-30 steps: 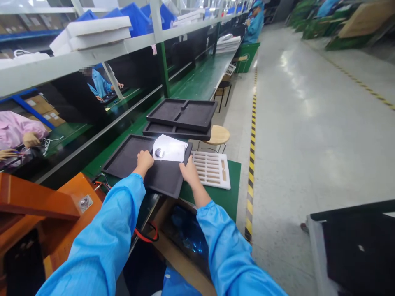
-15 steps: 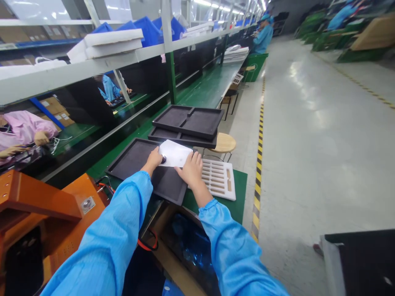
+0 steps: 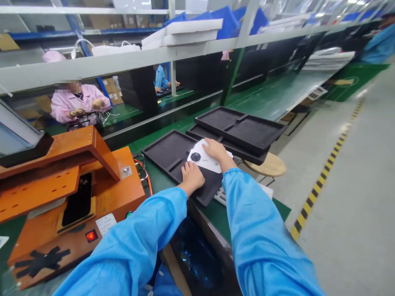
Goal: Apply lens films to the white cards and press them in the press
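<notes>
A white flat part with a round dark camera ring [image 3: 200, 158] lies in a black foam tray [image 3: 166, 152] on the green bench. My right hand [image 3: 216, 151] rests flat on top of the white part, fingers stretched out. My left hand [image 3: 191, 176] lies on the tray just in front of the part, fingers curled down near its edge; whether it grips anything is hidden. Both arms wear blue sleeves.
Two more black trays [image 3: 243, 131] are stacked behind on the right. An orange press machine [image 3: 68, 185] stands at the left. A wooden stool [image 3: 271, 166] and a white slotted tray [image 3: 220, 196] sit beside the bench. A person in pink [image 3: 77, 102] works across the line.
The view has swung left, bringing the orange machine into sight. My right hand moved from the part's near edge onto its top; my left hand drew back from the camera ring.
</notes>
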Demonstrator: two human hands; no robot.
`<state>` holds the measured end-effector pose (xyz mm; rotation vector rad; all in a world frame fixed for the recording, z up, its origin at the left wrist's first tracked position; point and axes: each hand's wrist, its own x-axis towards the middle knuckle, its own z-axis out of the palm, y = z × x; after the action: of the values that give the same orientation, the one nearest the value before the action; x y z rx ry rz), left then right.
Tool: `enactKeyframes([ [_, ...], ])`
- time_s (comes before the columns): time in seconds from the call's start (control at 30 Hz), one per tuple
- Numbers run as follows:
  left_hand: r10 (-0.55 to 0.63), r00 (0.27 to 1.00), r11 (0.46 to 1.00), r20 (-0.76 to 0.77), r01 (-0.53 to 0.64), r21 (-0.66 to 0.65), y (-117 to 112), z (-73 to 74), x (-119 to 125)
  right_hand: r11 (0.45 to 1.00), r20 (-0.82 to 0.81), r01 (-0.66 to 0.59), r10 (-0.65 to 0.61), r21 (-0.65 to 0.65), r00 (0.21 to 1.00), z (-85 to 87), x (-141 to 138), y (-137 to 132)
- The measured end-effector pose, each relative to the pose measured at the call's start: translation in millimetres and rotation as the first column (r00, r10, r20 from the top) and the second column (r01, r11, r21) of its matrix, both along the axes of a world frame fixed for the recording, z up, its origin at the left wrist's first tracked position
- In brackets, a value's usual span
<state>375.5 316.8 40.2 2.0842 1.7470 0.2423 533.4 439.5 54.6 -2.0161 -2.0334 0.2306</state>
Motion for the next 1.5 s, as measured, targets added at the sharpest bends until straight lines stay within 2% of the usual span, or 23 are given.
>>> enactKeyframes([
  [0.13, -0.041, 0.999, 0.998, 0.002, 0.040, 0.043, 17.4, 2.6, -3.9, 0.999, 0.009, -0.048, 0.048, -0.025, 0.999, 1.3, 8.3, 0.6],
  [0.27, -0.045, 0.999, 0.995, 0.010, 0.044, 0.086, 19.9, 1.6, -7.2, 0.999, 0.005, 0.021, -0.021, -0.034, 1.000, 0.2, 18.4, 4.3],
  [0.47, 0.060, 0.997, 0.991, 0.057, -0.067, 0.115, 21.0, -2.9, -3.8, 0.995, -0.009, 0.085, -0.086, -0.042, 0.996, -11.9, 27.0, -4.7],
  [0.63, 0.017, 0.996, 0.990, 0.090, -0.030, 0.140, 25.1, -3.2, -5.6, 0.994, -0.004, 0.110, -0.110, 0.004, 0.994, -15.1, 34.2, -19.7],
  [0.77, 0.008, 0.995, 0.986, 0.104, -0.025, 0.165, 26.8, -1.5, -3.9, 0.990, 0.003, 0.138, -0.138, -0.013, 0.990, -11.1, 33.0, -9.6],
  [0.9, 0.029, 0.992, 0.984, 0.122, -0.050, 0.170, 29.3, 1.2, 0.7, 0.985, 0.015, 0.168, -0.167, -0.038, 0.986, -12.4, 17.8, 4.8],
  [1.1, 0.089, 0.984, 0.983, 0.156, -0.113, 0.148, 26.8, 0.9, 3.4, 0.999, 0.031, 0.014, -0.013, -0.039, 0.999, -21.7, 3.7, -3.3],
  [1.2, 0.105, 0.980, 0.984, 0.170, -0.127, 0.127, 24.7, 1.3, 3.3, 0.999, 0.035, 0.016, -0.014, -0.044, 0.999, -20.2, 5.8, -7.3],
  [1.37, 0.116, 0.968, 0.990, 0.221, -0.132, 0.058, 21.3, 6.5, 3.2, 0.993, -0.003, 0.120, -0.121, -0.019, 0.993, -4.0, 36.7, -21.4],
  [1.5, 0.158, 0.953, 0.987, 0.260, -0.160, -0.013, 18.2, 12.1, -0.1, 0.976, -0.014, 0.196, -0.198, -0.098, 0.980, 2.3, 68.7, -55.9],
])
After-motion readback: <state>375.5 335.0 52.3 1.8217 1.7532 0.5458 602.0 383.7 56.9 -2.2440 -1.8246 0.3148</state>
